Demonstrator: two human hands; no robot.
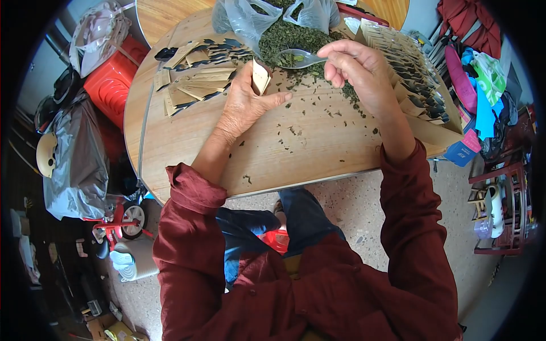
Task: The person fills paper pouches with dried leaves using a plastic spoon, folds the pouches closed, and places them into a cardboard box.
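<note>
My left hand (244, 108) is closed around a small brown paper packet (261, 77), held upright with its top end pointing away from me. The thumb is stretched out to the right. My right hand (364, 74) grips the handle of a clear spoon (310, 58), whose bowl carries some dried green leaves. The spoon is just right of the packet, apart from it, above the edge of a heap of dried leaves (284, 37). Flat brown packets with dark ends (199, 85) lie in overlapping rows to the left of my left hand.
A translucent plastic bag (242, 25) lies around the heap at the back of the round wooden table (273, 153). Leaf crumbs are scattered before me. A cardboard box (435, 133) packed with packets stands at the right. A red stool (116, 79) is to the left.
</note>
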